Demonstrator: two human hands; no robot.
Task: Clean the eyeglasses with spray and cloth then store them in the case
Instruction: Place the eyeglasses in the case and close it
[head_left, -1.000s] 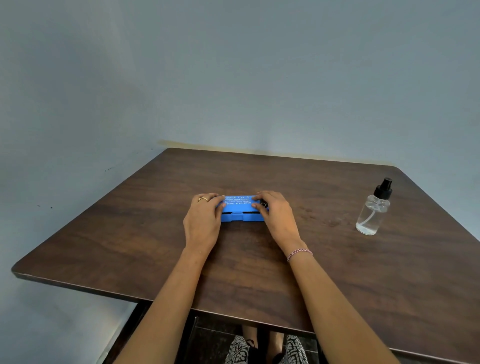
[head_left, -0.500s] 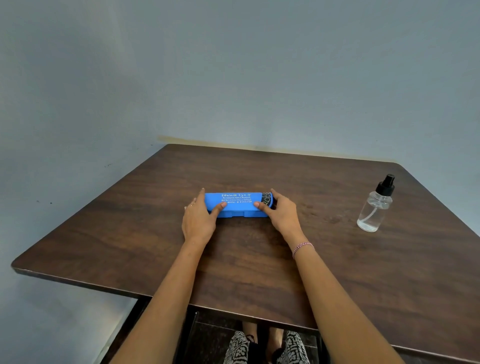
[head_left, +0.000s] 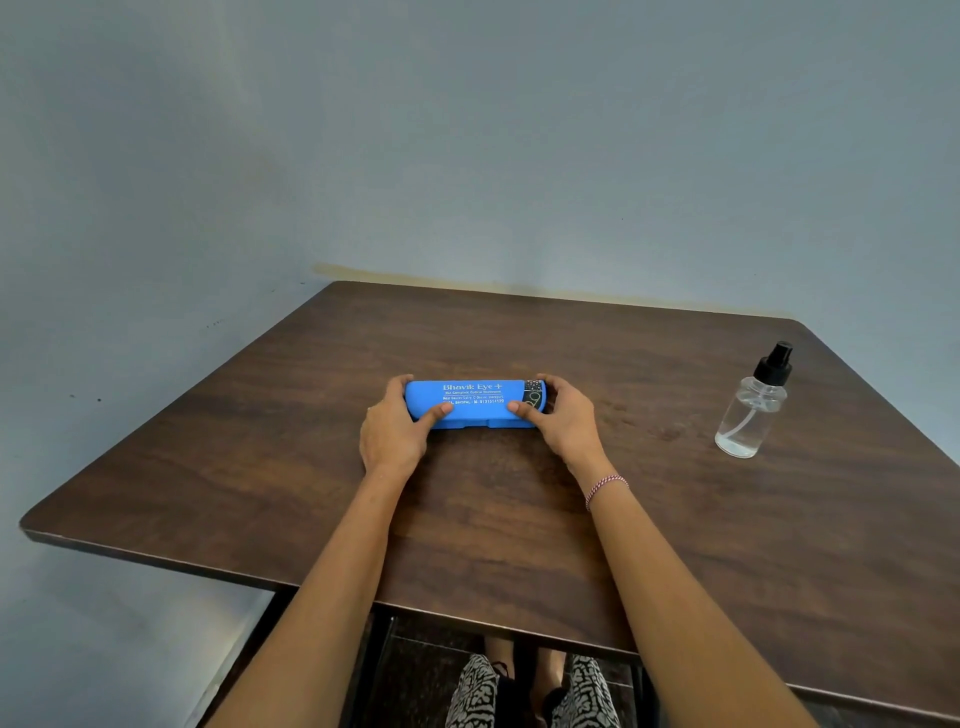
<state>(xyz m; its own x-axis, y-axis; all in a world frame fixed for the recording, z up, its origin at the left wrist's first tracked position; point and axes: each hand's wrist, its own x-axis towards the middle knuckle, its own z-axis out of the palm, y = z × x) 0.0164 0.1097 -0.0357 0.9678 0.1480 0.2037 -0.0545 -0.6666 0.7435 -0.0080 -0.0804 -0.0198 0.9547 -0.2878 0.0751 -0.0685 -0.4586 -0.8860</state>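
A closed blue eyeglass case (head_left: 472, 404) with white lettering lies across the middle of the dark wooden table (head_left: 311, 467). My left hand (head_left: 395, 428) grips its left end, thumb on the front face and fingers curled behind. My right hand (head_left: 563, 418) grips the right end the same way. A clear spray bottle (head_left: 750, 410) with a black pump top stands upright at the right, well apart from both hands. Neither eyeglasses nor cloth can be seen.
Blue-grey walls close the table's far and left sides. The table's near edge runs under my forearms, with my patterned trousers (head_left: 530, 691) below it.
Both hands have slid outward from the top of the case to its two ends, uncovering the lettering. The bottle has not moved.
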